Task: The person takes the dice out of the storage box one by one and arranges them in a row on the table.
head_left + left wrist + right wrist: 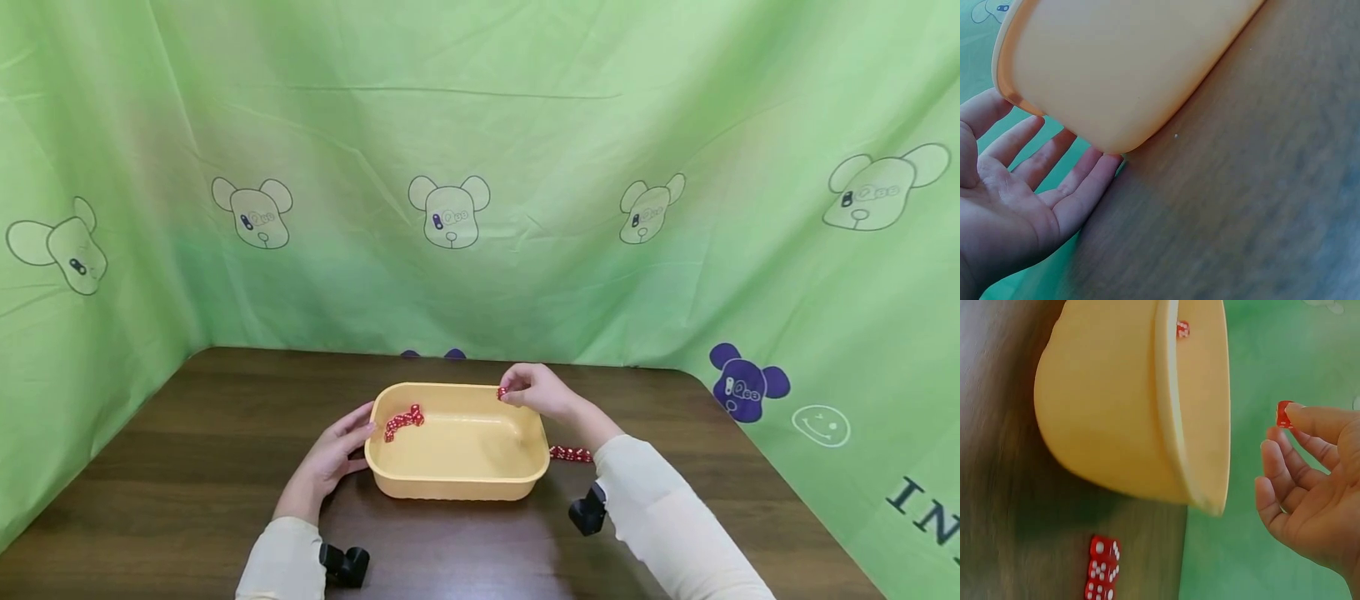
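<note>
wood-grain table [187, 467] | smooth yellow tub [457, 483] | right hand [536, 392] pinches red die [502, 392]

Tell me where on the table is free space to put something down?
The brown wooden table is bare left of the left hand, and behind the yellow plastic tub up to the green curtain. Right of the tub it is crowded: a row of red dice lies there, and the right hand pinches a red die above the rim.

Yellow tub [457, 483], red/white-dot dice [403, 421], green bear-print cloth [480, 125]
</note>
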Action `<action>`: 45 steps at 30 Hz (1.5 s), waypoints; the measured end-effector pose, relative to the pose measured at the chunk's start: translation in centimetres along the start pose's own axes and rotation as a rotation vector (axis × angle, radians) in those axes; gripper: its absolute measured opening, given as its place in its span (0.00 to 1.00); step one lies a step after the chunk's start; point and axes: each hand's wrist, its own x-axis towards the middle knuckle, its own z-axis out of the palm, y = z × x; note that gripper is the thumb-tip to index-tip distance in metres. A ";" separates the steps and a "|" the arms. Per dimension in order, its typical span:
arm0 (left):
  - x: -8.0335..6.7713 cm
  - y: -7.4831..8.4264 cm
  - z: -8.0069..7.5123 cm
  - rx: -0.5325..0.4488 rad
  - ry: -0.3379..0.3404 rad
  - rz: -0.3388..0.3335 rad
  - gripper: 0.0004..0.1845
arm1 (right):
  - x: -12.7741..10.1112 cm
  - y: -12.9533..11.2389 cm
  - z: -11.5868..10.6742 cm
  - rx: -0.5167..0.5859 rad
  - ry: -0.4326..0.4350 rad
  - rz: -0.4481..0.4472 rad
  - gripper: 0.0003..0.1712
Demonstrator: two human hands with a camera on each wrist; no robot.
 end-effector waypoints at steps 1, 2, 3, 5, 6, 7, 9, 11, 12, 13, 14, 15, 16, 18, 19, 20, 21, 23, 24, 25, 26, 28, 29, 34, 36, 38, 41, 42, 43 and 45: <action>0.0 0.0 0.0 0.001 0.001 -0.001 0.26 | -0.2 0.2 -0.2 0.006 0.002 0.001 0.05; 0.0 0.0 0.0 0.002 0.002 -0.002 0.26 | -0.3 0.4 -0.4 0.010 0.006 0.007 0.05; 0.0 -0.1 0.0 0.001 0.004 -0.004 0.26 | -0.5 0.6 -0.7 0.010 0.008 0.004 0.05; 0.0 -0.1 0.0 0.000 0.009 -0.005 0.27 | -0.9 1.1 -1.1 0.017 0.012 0.000 0.06; 0.0 -0.1 0.0 0.000 0.010 -0.006 0.27 | -1.1 1.3 -1.4 0.021 0.017 -0.002 0.06; 0.0 -0.1 0.0 -0.001 0.011 -0.006 0.27 | -1.3 1.5 -1.6 0.019 0.024 -0.004 0.06; 0.0 -0.1 0.0 -0.001 0.013 -0.005 0.27 | -1.7 1.8 -2.0 0.030 0.036 -0.002 0.07; -0.1 -0.1 0.0 0.000 0.015 -0.004 0.27 | -2.1 2.2 -2.4 0.041 0.049 -0.001 0.07; -0.1 -0.1 0.0 0.000 0.016 -0.003 0.27 | -2.3 2.4 -2.6 0.039 0.057 -0.003 0.07; -0.1 -0.1 0.0 -0.001 0.018 -0.002 0.27 | -2.5 2.6 -2.8 0.046 0.063 -0.001 0.07; -0.1 -0.1 0.0 -0.002 0.018 -0.002 0.27 | -2.7 2.8 -3.0 0.052 0.069 0.000 0.07; -0.1 -0.1 0.0 -0.004 0.020 -0.001 0.27 | -2.8 3.0 -3.2 0.052 0.076 0.001 0.08; -0.1 -0.1 0.0 -0.005 0.018 0.000 0.27 | -3.0 3.1 -3.3 0.055 0.080 0.000 0.08; -0.1 -0.2 0.0 -0.005 0.015 0.002 0.27 | -3.5 3.5 -3.7 0.060 0.090 -0.003 0.08; -0.1 -0.2 0.0 -0.004 0.014 0.004 0.27 | -3.7 3.6 -3.9 0.067 0.093 -0.006 0.08; -0.1 -0.2 0.0 -0.002 0.012 0.005 0.27 | -3.9 3.8 -4.1 0.062 0.097 -0.010 0.08; -0.1 -0.2 0.0 0.000 0.012 0.004 0.27 | -4.2 3.9 -4.3 0.063 0.101 -0.011 0.08; -0.1 -0.1 0.0 0.003 0.011 0.003 0.27 | -4.7 4.2 -4.6 0.065 0.109 -0.008 0.09; -0.1 -0.1 0.0 0.003 0.013 0.001 0.27 | -4.9 4.4 -4.8 0.066 0.116 -0.001 0.09; -0.1 -0.1 0.0 0.006 0.011 -0.001 0.27 | -5.2 4.5 -5.0 0.061 0.123 0.006 0.09; -0.2 -0.1 0.0 0.005 0.011 -0.004 0.27 | -5.5 4.7 -5.2 0.050 0.131 0.010 0.09; -0.2 -0.1 0.0 0.004 0.016 -0.007 0.27 | -6.0 5.1 -5.5 0.032 0.148 0.022 0.09; -0.2 -0.1 0.0 0.004 0.017 -0.008 0.27 | -6.3 5.3 -5.7 0.028 0.157 0.030 0.09; -0.4 -0.2 0.0 0.010 0.026 -0.005 0.26 | -7.7 6.7 -6.4 0.040 0.179 0.067 0.10; -0.4 -0.2 0.1 0.012 0.026 -0.001 0.26 | -8.2 7.3 -6.7 0.039 0.183 0.082 0.11; -0.4 -0.2 0.1 0.010 0.024 0.003 0.26 | -8.8 7.8 -7.0 0.027 0.190 0.090 0.10; -0.3 -0.2 0.1 0.010 0.019 0.009 0.26 | -9.5 8.5 -7.4 0.015 0.205 0.116 0.10; -0.2 -0.2 0.2 0.012 0.018 0.010 0.26 | -9.8 8.7 -7.5 0.013 0.209 0.126 0.10; -0.1 -0.2 0.2 0.011 0.018 0.012 0.26 | -10.0 8.8 -7.6 0.016 0.209 0.138 0.11; 0.0 -0.2 0.2 0.012 0.015 0.014 0.26 | -10.5 9.4 -7.8 0.032 0.209 0.160 0.12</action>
